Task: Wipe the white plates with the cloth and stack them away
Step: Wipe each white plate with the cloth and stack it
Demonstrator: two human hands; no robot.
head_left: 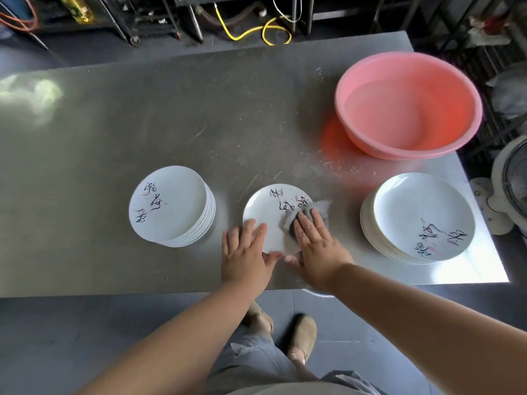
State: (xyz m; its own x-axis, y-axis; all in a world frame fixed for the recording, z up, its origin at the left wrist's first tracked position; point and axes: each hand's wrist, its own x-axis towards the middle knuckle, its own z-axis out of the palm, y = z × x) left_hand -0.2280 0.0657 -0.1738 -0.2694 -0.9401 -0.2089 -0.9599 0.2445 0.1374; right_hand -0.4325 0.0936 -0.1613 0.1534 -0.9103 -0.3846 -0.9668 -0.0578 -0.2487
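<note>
**Head view: one plate mid-wipe between two stacks**

A single plate (271,215) lies flat on the table (142,124). The left hand (245,249) has straight fingers pressing its near-left rim to steady it. The right hand (316,246) lies flat with its fingers stretched over the cloth (321,207), pushing it against the plate's right side. Neither hand curls round anything.

One stack (171,206) stands well out past the left fingertips, and another stack (419,215) stands off to the right of the right fingers. A pink basin (407,104) sits far beyond them.

The wiping looks partly done. The left stack is probably the finished one, though no frame shows which is clean. This plate has yet to be stacked, and one pile likely remains.
</note>
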